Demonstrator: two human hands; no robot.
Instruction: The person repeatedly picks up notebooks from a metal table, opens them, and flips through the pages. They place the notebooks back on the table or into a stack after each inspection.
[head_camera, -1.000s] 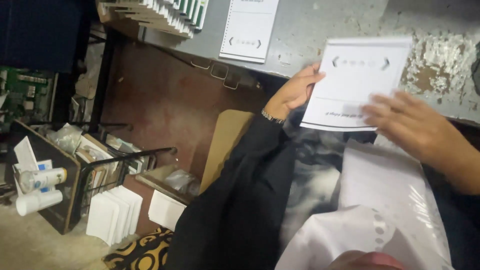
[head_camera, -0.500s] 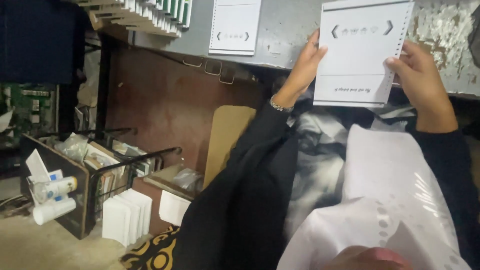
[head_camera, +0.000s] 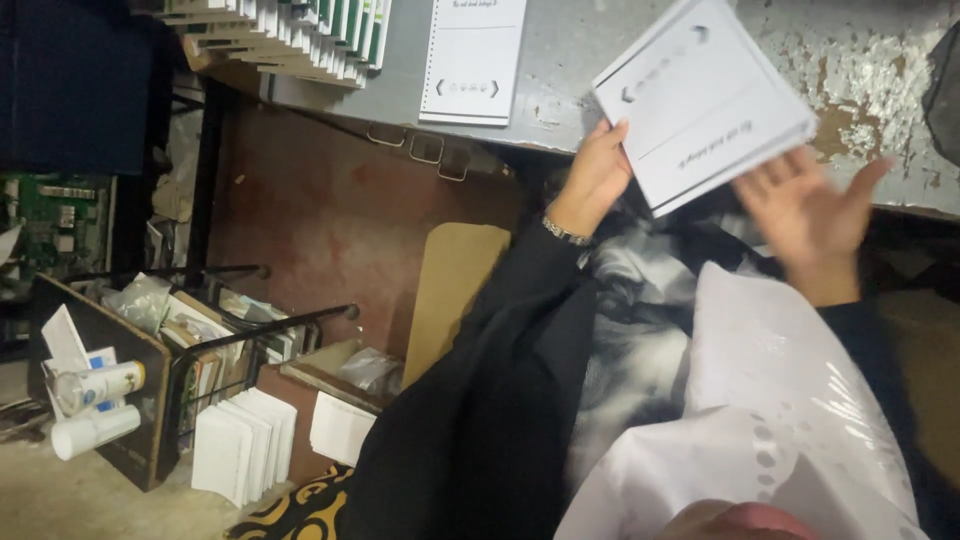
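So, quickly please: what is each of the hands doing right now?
Left hand: closed on the corner of the white sheets.
Right hand: open, fingers spread, just under the sheets; blurred, so contact cannot be told.

sheets (head_camera: 705, 100) above table (head_camera: 590, 55) edge | booklet (head_camera: 472, 60) left, on table

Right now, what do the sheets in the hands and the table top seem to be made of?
The sheets, held by the left hand, look like matte white paper or thin card: flat, thin, stacked edges. The table top looks like grey-painted metal, perhaps: paint has flaked off in rough patches.
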